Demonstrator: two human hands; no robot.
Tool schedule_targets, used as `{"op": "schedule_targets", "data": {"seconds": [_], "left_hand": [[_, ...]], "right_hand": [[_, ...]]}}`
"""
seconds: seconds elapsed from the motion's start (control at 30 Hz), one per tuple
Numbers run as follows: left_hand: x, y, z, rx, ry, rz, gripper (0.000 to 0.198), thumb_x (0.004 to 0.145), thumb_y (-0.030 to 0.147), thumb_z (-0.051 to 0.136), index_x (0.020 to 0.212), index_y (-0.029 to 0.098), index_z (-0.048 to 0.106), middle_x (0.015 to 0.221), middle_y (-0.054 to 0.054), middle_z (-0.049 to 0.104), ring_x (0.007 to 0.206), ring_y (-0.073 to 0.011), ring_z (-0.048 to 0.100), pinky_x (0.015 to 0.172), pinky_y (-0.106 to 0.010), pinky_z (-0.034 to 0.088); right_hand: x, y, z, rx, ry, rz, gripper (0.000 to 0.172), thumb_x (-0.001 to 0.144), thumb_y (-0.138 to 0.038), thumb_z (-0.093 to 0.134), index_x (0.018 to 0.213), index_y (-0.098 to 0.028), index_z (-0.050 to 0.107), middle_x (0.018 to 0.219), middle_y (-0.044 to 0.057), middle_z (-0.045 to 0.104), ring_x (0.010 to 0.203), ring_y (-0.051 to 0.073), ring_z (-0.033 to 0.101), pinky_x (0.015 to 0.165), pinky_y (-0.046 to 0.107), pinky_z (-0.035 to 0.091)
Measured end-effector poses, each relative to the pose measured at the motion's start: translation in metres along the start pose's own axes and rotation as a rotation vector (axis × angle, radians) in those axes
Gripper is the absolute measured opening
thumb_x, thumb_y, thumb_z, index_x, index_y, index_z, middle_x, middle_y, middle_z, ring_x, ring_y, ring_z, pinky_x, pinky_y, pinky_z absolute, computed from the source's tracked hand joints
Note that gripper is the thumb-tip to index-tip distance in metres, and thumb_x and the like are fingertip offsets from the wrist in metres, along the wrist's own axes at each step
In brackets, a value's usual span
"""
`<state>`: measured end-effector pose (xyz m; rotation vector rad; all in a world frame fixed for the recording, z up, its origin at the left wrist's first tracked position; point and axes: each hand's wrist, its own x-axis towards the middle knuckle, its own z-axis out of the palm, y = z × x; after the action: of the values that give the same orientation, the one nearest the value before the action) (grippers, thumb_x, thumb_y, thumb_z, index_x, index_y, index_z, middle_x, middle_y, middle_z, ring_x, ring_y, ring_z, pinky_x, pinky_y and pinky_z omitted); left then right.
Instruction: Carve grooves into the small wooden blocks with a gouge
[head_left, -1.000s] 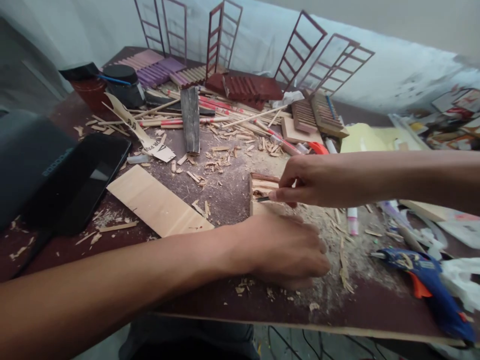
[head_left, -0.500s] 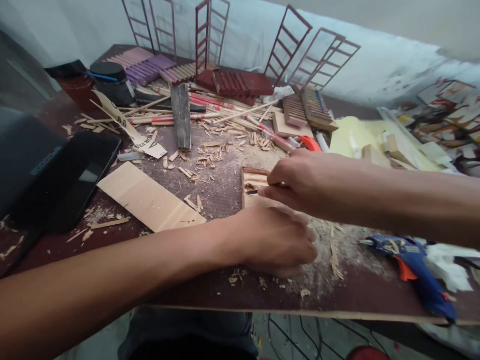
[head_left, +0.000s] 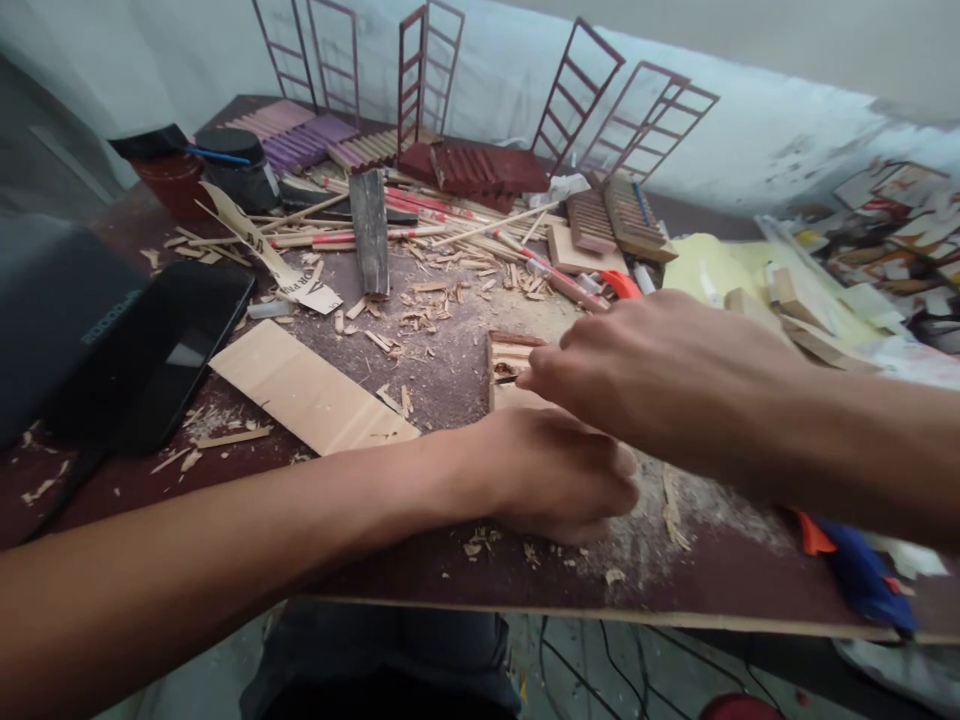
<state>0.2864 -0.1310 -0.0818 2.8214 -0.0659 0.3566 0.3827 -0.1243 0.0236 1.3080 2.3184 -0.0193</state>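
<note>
A small slatted wooden piece point(head_left: 508, 362) lies on the dark board point(head_left: 465, 570) in the middle of the view. My left hand point(head_left: 559, 475) rests knuckles-up just in front of it, fingers curled, apparently pressing down on its near part. My right hand point(head_left: 660, 365) reaches in from the right and is closed in a pinch on a thin dark tool, whose tip shows at the piece's slats. Most of the tool is hidden by the fingers. Wood shavings and sawdust surround both hands.
A light wood panel point(head_left: 311, 388) and a black phone point(head_left: 161, 350) lie to the left. A blue glue gun point(head_left: 862, 575) sits at the right. Stick bundles point(head_left: 420, 228), slatted panels point(head_left: 615, 215), dark red frames point(head_left: 577, 90) and black jars point(head_left: 232, 165) crowd the back.
My right hand has shifted a little left and nearer the camera over the wooden piece, now covering part of the glue gun. My left hand has stayed in place.
</note>
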Motion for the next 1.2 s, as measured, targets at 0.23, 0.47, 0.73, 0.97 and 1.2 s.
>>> {"op": "schedule_targets", "data": {"seconds": [0.23,0.47,0.73,0.97,1.2], "left_hand": [[-0.001,-0.004,0.004,-0.023,0.027,0.075,0.023,0.096,0.022,0.052,0.081,0.017,0.069,0.094,-0.007,0.075,0.091,-0.0223,0.068,0.081,-0.037,0.051],[-0.002,-0.006,0.006,-0.026,0.055,0.072,0.025,0.096,0.026,0.053,0.084,0.017,0.072,0.093,-0.006,0.075,0.088,-0.0229,0.067,0.072,-0.040,0.048],[-0.003,-0.002,0.001,0.035,0.070,0.029,0.026,0.093,0.024,0.054,0.080,0.017,0.076,0.083,-0.004,0.075,0.070,-0.0207,0.063,0.052,-0.040,0.026],[-0.005,-0.005,0.009,0.031,0.133,0.056,0.022,0.091,0.022,0.058,0.078,0.018,0.075,0.075,-0.006,0.071,0.063,-0.0192,0.058,0.052,-0.039,0.022],[-0.005,-0.002,0.010,0.017,0.139,0.016,0.023,0.092,0.022,0.057,0.079,0.020,0.076,0.073,-0.006,0.071,0.064,-0.0195,0.058,0.051,-0.039,0.020]], "right_hand": [[0.015,0.022,-0.002,0.394,-0.080,-0.023,0.054,0.105,-0.049,0.036,0.072,-0.020,0.067,0.061,0.003,0.058,0.056,0.013,0.043,0.058,0.031,0.034],[-0.004,0.027,0.016,-0.041,0.062,0.002,0.044,0.104,-0.039,0.042,0.073,-0.020,0.067,0.061,0.004,0.053,0.054,0.013,0.028,0.060,0.034,0.017],[-0.010,0.014,0.021,-0.141,0.033,-0.044,0.024,0.095,-0.022,0.054,0.076,-0.019,0.068,0.066,0.004,0.058,0.054,0.012,0.019,0.061,0.034,0.014],[-0.017,-0.001,0.014,-0.165,-0.029,0.039,0.016,0.086,-0.015,0.055,0.077,-0.019,0.069,0.070,0.007,0.062,0.052,0.013,0.032,0.057,0.035,0.016],[-0.010,-0.001,0.018,-0.140,-0.073,0.068,0.014,0.082,-0.016,0.059,0.075,-0.020,0.070,0.067,0.008,0.062,0.051,0.016,0.039,0.056,0.035,0.018]]}}
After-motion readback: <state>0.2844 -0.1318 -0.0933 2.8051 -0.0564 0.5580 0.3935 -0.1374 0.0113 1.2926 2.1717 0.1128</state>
